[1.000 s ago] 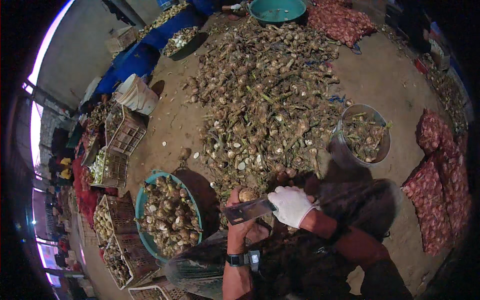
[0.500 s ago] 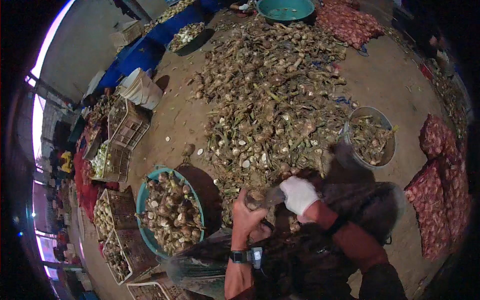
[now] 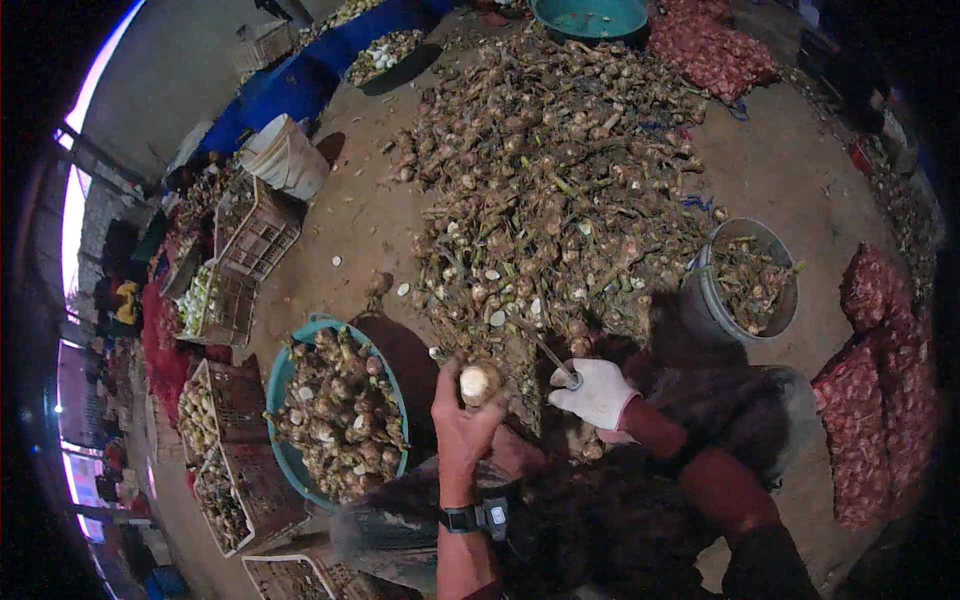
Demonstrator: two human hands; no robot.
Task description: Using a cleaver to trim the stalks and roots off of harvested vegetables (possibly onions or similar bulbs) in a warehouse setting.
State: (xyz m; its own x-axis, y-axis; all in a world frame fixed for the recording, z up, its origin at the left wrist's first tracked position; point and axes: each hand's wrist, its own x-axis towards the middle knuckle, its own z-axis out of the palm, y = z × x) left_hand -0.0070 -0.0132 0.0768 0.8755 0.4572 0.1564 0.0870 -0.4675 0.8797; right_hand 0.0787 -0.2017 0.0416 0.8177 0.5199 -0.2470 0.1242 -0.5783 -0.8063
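Note:
My left hand [image 3: 463, 420] is closed around a round brown bulb [image 3: 480, 388], which turns a pale, freshly cut face upward. On my right hand [image 3: 594, 393] is a white glove, and its fingers are wrapped round a knife [image 3: 553, 358]. The narrow blade points up and to the left, apart from the bulb. Just beyond both hands spreads a large heap of brown bulbs with stalks [image 3: 550, 210]. Left of my left hand stands a teal basin [image 3: 402, 400] filled with bulbs, several showing white cut faces.
A grey bucket [image 3: 708, 310] of stalky trimmings stands to the right, with red mesh sacks [image 3: 860, 420] beyond it. Plastic crates [image 3: 250, 470] of bulbs and a whitish bucket [image 3: 290, 160] line the left. A green tub [image 3: 590, 18] sits at the far end.
The knife has come away from the bulb as my hands moved apart. My left hand has shifted left and turned the bulb, so its pale cut face now shows.

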